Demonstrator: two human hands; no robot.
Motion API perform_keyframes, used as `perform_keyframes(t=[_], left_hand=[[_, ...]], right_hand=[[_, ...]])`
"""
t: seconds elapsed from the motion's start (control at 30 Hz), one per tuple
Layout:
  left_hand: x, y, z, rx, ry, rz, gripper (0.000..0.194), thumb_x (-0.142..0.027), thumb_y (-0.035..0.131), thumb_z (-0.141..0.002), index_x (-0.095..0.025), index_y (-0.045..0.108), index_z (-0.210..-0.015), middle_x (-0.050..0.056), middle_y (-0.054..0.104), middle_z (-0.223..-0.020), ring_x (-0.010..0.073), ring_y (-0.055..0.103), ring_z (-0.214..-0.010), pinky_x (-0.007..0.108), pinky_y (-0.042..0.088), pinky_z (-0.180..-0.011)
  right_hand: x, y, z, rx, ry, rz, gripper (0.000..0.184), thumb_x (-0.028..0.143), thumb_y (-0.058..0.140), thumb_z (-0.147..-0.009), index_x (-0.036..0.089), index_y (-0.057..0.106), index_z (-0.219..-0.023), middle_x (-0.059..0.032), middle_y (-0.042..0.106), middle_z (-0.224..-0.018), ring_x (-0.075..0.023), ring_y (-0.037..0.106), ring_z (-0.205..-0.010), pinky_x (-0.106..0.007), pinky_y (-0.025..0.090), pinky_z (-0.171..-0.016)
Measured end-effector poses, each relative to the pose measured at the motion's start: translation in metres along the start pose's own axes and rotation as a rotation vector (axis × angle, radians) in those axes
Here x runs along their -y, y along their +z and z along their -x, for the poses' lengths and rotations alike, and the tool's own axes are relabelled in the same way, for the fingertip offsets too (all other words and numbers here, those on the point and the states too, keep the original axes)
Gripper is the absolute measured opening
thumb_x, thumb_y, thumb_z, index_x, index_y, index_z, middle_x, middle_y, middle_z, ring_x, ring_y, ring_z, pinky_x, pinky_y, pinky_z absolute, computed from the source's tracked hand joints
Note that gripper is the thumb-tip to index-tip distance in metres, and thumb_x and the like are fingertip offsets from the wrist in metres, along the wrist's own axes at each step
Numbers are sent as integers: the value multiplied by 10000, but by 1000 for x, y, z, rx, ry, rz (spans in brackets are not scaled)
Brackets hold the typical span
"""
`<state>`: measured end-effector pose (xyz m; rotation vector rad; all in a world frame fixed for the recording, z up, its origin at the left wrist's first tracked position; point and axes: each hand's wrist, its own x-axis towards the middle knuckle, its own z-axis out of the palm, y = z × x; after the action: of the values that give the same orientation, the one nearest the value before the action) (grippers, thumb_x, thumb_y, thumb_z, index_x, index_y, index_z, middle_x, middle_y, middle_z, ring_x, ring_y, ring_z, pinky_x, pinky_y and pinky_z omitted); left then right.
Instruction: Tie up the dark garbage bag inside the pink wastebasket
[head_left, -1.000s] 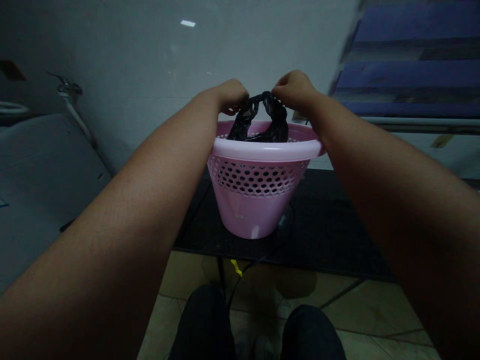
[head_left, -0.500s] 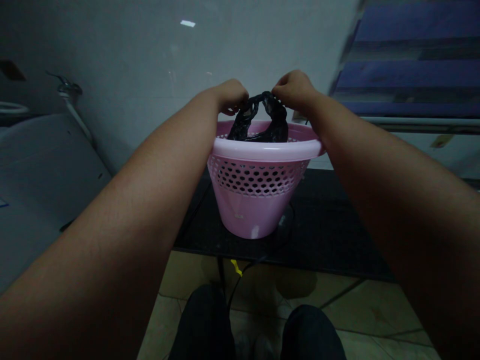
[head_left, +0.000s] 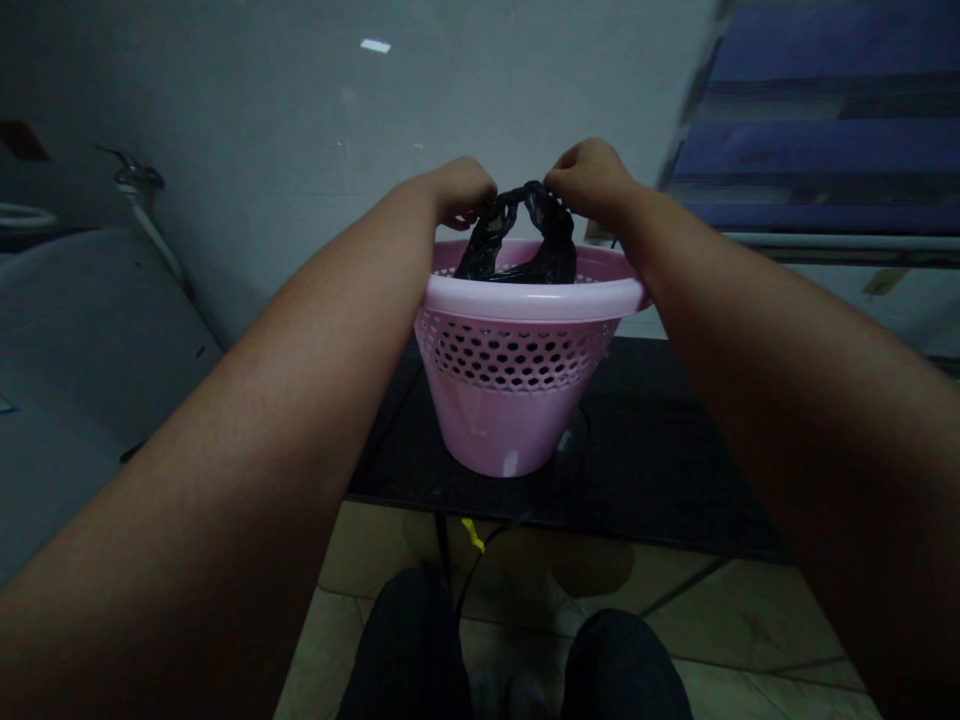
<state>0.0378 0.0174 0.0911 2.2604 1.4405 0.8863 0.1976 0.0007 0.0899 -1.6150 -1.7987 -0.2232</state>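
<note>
A pink plastic basket (head_left: 495,430) with a band of holes below its rim stands upright on a black table (head_left: 660,450). Out of its mouth rises a black plastic bag (head_left: 556,245), its top pulled up into two strands. My left hand (head_left: 466,190) is closed on the bag's left strand, above the basket's rim. Opposite it, my right hand (head_left: 589,180) pinches the top of the other strand. The rest of the bag is hidden inside the basket, and only dark patches show through the holes.
A grey appliance-like box (head_left: 90,330) stands at the left, below a wall tap (head_left: 139,178). Blue-purple slatted panels (head_left: 817,160) are at the upper right. A black cable with a yellow tag (head_left: 472,535) hangs from the table's front edge, near my knees.
</note>
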Motion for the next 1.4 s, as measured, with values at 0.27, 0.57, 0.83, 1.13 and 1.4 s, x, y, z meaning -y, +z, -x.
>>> perform_keyframes(t=[0.27, 0.57, 0.83, 1.13, 1.4], left_hand=[[-1, 0, 1, -4, -16, 16, 134, -36, 487, -713, -102, 471, -597, 21, 430, -551, 89, 420, -525, 281, 419, -614], [-2, 1, 3, -7, -25, 21, 121, -60, 479, -746, -99, 490, -631, 33, 454, -605, 95, 431, -547, 307, 424, -649], [0, 1, 1, -10, -26, 4, 122, -67, 483, -762, -99, 477, -644, 28, 438, -633, 89, 425, -561, 324, 432, -687], [0, 0, 0, -5, -26, 10, 144, -78, 495, -766, -104, 475, -626, 24, 438, -615, 90, 421, -543, 294, 417, -632], [1, 1, -1, -8, -41, 18, 120, -86, 485, -768, -104, 492, -650, 29, 449, -623, 97, 427, -552, 309, 418, -648]], right_hand=[[1, -1, 1, -7, 0, 3, 262, 140, 484, -805, 18, 670, -943, -153, 602, -856, -185, 535, -739, -264, 392, -631], [0, 0, 0, -22, -8, 8, 250, 146, 491, -810, 19, 674, -924, -140, 600, -801, -163, 523, -696, -251, 389, -613], [3, -2, 4, 3, -13, 8, 257, 138, 466, -848, -27, 642, -938, -156, 589, -848, -172, 535, -780, -271, 411, -704], [0, 0, 0, 0, 8, -20, 264, 154, 481, -839, -17, 649, -950, -148, 588, -816, -165, 531, -735, -285, 419, -684], [-1, 1, -1, -9, 17, -49, 252, 152, 491, -836, -14, 652, -934, -149, 595, -854, -166, 536, -764, -275, 419, -691]])
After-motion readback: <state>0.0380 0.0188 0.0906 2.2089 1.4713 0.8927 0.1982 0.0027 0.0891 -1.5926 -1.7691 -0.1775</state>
